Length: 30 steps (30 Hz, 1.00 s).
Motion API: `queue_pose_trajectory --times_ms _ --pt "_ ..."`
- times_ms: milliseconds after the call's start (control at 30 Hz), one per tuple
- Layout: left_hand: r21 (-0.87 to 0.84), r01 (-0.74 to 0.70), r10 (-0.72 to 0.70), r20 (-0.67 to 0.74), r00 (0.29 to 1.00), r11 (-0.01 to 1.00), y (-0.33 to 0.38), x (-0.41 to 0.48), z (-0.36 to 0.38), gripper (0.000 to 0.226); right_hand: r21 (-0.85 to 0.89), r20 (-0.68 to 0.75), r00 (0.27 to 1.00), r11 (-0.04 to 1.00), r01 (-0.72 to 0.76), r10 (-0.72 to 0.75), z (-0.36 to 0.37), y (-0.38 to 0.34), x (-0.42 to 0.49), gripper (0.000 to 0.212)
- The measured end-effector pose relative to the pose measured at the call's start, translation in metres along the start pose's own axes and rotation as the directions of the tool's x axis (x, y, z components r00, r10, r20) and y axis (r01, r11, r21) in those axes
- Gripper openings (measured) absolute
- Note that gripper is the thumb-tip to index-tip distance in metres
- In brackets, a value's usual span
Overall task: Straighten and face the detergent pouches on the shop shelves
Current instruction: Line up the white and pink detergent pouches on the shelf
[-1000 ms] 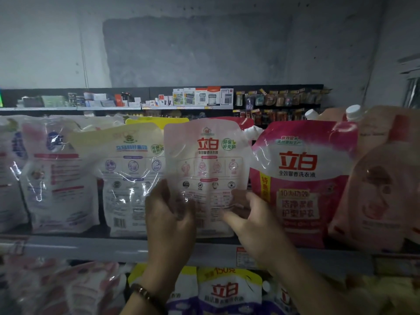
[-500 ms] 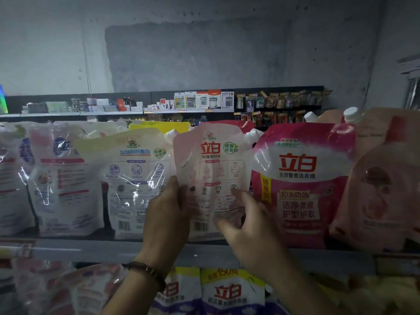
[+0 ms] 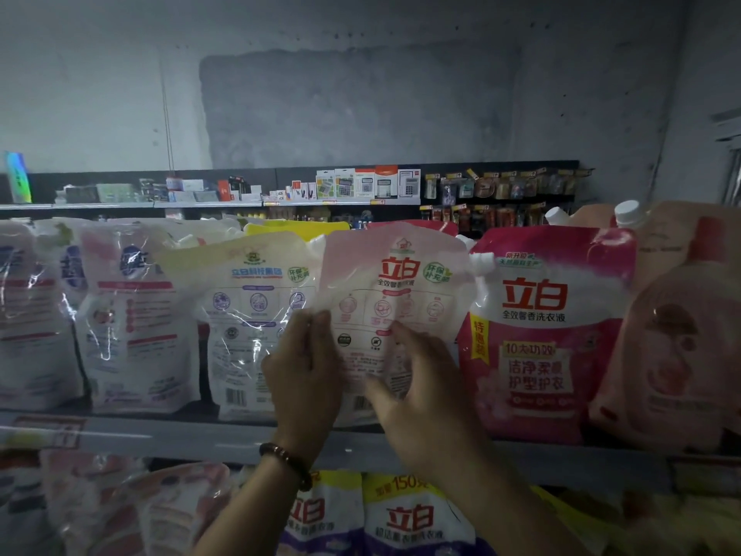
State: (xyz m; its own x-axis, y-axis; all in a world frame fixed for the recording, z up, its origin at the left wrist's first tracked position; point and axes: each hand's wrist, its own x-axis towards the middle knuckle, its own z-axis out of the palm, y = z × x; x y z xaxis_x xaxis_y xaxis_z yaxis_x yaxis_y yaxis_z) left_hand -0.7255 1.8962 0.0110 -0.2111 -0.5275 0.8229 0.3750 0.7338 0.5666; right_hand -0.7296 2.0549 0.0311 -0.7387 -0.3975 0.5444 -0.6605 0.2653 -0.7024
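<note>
A pale pink detergent pouch [image 3: 397, 282] stands upright in the middle of the upper shelf [image 3: 180, 435], its printed face towards me. My left hand [image 3: 304, 375] holds the pouch's left edge with its fingers pointing up; its thumb is hidden. A beaded bracelet sits on that wrist. My right hand [image 3: 417, 387] lies flat on the lower front of the pouch with straight, spread fingers. A pale yellow pouch [image 3: 256, 298] stands directly to the left, and a magenta pouch [image 3: 549, 315] to the right.
White pouches [image 3: 136, 315] fill the shelf's left end. Peach pouches with white caps [image 3: 681, 335] crowd the right end. More pouches [image 3: 405, 515] stand on the shelf below. A far wall shelf [image 3: 361, 186] carries small boxed goods.
Both hands have slid higher on the pale pink pouch. My right hand moved from its lower right corner onto its front, and the pouch now sits closer to the magenta one.
</note>
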Motion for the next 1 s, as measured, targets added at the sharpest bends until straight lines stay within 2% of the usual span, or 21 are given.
queue_pose_trajectory --times_ms 133,267,500,633,700,767,833,933,1000 --pt "-0.004 -0.049 0.049 -0.102 0.994 0.999 0.000 0.001 0.002 0.024 0.101 0.018 1.000 0.995 -0.012 0.010 0.003 -0.006 0.002 0.062" --pt "-0.020 -0.056 0.050 -0.230 0.972 0.998 0.005 -0.006 -0.001 0.024 0.204 -0.049 0.998 0.978 0.036 -0.027 0.004 -0.011 0.001 0.066" --pt "-0.110 -0.154 0.121 -0.260 0.958 0.982 0.041 -0.033 -0.007 0.014 0.392 -0.049 0.995 0.914 0.104 -0.093 0.006 -0.029 0.003 0.091" --pt "-0.108 -0.126 0.099 -0.226 0.969 0.986 0.052 -0.050 -0.002 0.020 0.367 -0.095 0.980 0.910 0.195 -0.172 -0.003 -0.036 -0.001 0.048" --pt "-0.122 -0.148 0.120 -0.209 0.970 0.981 0.051 -0.059 0.003 0.018 0.346 -0.181 0.966 0.908 0.236 -0.182 -0.004 -0.042 -0.007 0.047" --pt "-0.151 -0.142 0.113 -0.185 0.976 0.978 0.051 -0.066 0.007 0.011 0.355 -0.284 0.943 0.894 0.271 -0.173 -0.003 -0.044 -0.007 0.019" --pt "-0.178 -0.147 0.118 -0.160 0.980 0.973 0.053 -0.071 0.010 0.012 0.310 -0.320 0.934 0.914 0.261 -0.158 0.000 -0.041 -0.004 0.023" --pt "-0.238 -0.125 0.112 -0.067 0.991 0.963 0.062 -0.076 0.013 0.014 0.287 -0.373 0.919 0.926 0.245 -0.127 -0.001 -0.030 0.004 0.011" --pt "-0.254 -0.080 0.091 0.030 0.995 0.964 0.064 -0.075 0.012 0.023 0.307 -0.388 0.915 0.920 0.243 -0.112 -0.006 -0.025 0.010 0.006"
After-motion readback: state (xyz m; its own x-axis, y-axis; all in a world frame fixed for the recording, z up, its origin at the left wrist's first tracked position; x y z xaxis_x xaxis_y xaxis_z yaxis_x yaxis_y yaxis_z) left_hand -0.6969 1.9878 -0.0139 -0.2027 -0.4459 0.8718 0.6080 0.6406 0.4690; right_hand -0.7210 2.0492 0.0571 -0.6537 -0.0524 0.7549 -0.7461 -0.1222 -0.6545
